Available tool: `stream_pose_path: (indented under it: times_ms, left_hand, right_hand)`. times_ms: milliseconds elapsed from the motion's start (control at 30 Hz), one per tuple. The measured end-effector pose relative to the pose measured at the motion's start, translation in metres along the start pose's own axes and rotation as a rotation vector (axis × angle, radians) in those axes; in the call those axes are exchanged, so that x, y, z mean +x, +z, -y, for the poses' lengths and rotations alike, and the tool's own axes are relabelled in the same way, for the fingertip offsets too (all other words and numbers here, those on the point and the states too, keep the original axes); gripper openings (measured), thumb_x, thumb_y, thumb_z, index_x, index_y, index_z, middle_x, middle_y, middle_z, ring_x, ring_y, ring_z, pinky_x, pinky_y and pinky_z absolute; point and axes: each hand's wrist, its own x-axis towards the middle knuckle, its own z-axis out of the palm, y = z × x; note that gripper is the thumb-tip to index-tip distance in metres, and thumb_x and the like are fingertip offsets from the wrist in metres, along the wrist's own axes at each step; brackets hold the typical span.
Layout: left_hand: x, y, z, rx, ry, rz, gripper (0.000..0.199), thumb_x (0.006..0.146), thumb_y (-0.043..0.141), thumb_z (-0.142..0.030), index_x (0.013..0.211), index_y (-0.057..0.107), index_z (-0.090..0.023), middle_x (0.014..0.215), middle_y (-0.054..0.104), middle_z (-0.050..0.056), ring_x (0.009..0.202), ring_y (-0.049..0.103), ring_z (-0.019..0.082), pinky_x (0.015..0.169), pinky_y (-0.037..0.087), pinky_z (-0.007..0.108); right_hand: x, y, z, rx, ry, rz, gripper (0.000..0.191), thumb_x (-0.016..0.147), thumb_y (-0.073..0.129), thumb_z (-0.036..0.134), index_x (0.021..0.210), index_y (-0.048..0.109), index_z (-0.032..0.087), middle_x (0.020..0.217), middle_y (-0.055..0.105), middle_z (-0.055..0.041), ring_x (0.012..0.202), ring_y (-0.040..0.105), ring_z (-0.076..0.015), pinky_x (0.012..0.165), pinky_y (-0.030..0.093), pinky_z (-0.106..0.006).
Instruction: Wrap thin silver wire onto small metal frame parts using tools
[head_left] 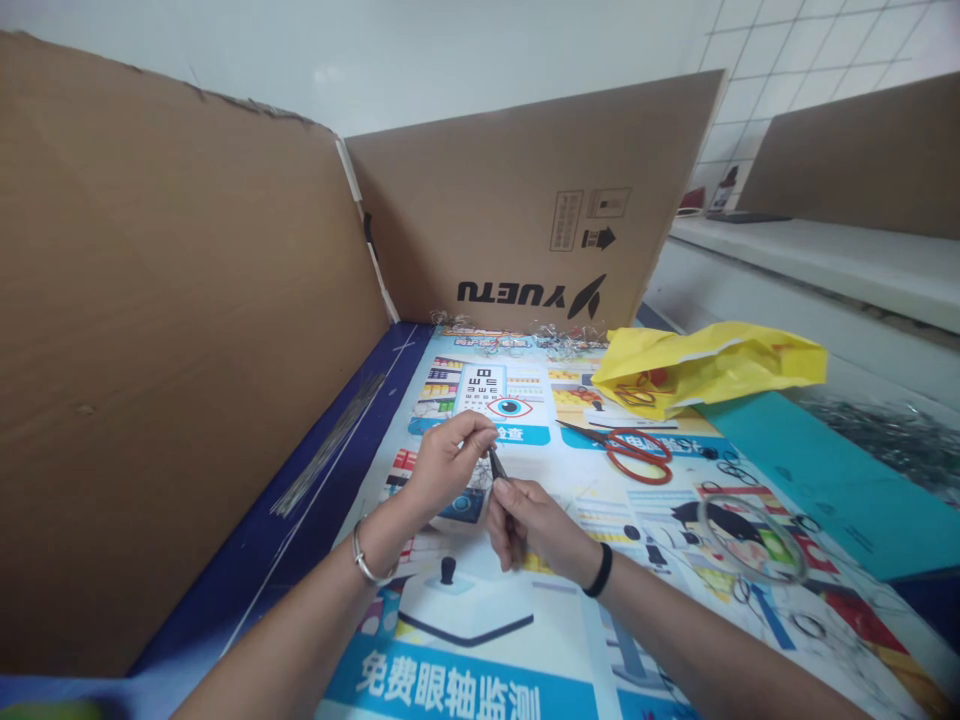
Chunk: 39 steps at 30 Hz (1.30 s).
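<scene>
My left hand (448, 462), with a silver bangle at the wrist, is closed in a pinch near the middle of the table; what lies between its fingertips is too small to name. Just to its right, my right hand (534, 520), with a black band at the wrist, is wrapped round dark pliers (497, 466). The tips of the pliers point up and meet the left fingertips. Thin wire shows faintly below the left fingers. Red-handled scissors (637, 455) lie on the printed sheet (480, 570) to the right of both hands.
Cardboard panels stand at the left (187, 330) and back (517, 210). Thin wires (330, 445) lie on the blue strip. Beyond the scissors are a yellow bag (712, 362) and a teal sheet (832, 480). A wire coil (752, 540) and black rings (737, 472) lie at right.
</scene>
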Motion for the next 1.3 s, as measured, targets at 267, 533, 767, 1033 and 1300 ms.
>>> stream_pose_path:
  times_ms: [267, 533, 767, 1033, 1300]
  left_hand:
    - [0.000, 0.001, 0.005, 0.005, 0.008, -0.017, 0.018, 0.085, 0.047, -0.029, 0.076, 0.057, -0.018, 0.068, 0.057, 0.000, 0.064, 0.052, 0.012, 0.063, 0.042, 0.023]
    - [-0.001, 0.002, 0.006, -0.041, -0.015, -0.067, 0.014, 0.085, 0.048, -0.026, 0.076, 0.055, -0.018, 0.067, 0.055, -0.002, 0.063, 0.051, 0.011, 0.064, 0.041, 0.022]
    - [0.001, -0.005, 0.004, -0.097, -0.008, -0.064, 0.017, 0.085, 0.048, -0.027, 0.072, 0.055, -0.018, 0.067, 0.056, 0.000, 0.064, 0.053, 0.011, 0.063, 0.042, 0.023]
    - [0.000, -0.002, 0.004, -0.042, 0.049, -0.026, 0.018, 0.085, 0.048, -0.027, 0.072, 0.057, -0.018, 0.067, 0.058, 0.000, 0.065, 0.054, 0.012, 0.064, 0.043, 0.024]
    - [0.000, -0.002, 0.004, -0.012, 0.056, 0.013, 0.017, 0.085, 0.048, -0.027, 0.075, 0.058, -0.018, 0.070, 0.059, 0.001, 0.066, 0.055, 0.012, 0.065, 0.044, 0.024]
  right_hand:
    - [-0.001, 0.007, 0.007, -0.051, -0.012, -0.050, 0.051, 0.085, 0.037, 0.059, 0.056, 0.046, 0.016, 0.039, 0.047, 0.0044, 0.029, 0.042, -0.0065, 0.031, 0.027, -0.017]
    - [-0.003, 0.013, 0.006, -0.325, -0.029, -0.209, 0.050, 0.086, 0.039, 0.054, 0.050, 0.042, 0.019, 0.034, 0.040, 0.0052, 0.031, 0.038, -0.0058, 0.037, 0.031, -0.019]
    - [-0.003, 0.012, 0.004, -0.253, 0.033, -0.149, 0.051, 0.086, 0.035, 0.057, 0.053, 0.045, 0.018, 0.036, 0.046, 0.0033, 0.032, 0.041, -0.0072, 0.036, 0.033, -0.019]
    - [-0.002, 0.008, 0.007, -0.193, -0.080, -0.080, 0.055, 0.085, 0.034, 0.061, 0.056, 0.049, 0.016, 0.042, 0.051, 0.0010, 0.037, 0.044, -0.0072, 0.039, 0.034, -0.019]
    - [-0.003, 0.008, 0.010, -0.159, -0.051, -0.070, 0.055, 0.084, 0.034, 0.061, 0.055, 0.048, 0.017, 0.040, 0.050, 0.0013, 0.034, 0.042, -0.0074, 0.037, 0.033, -0.019]
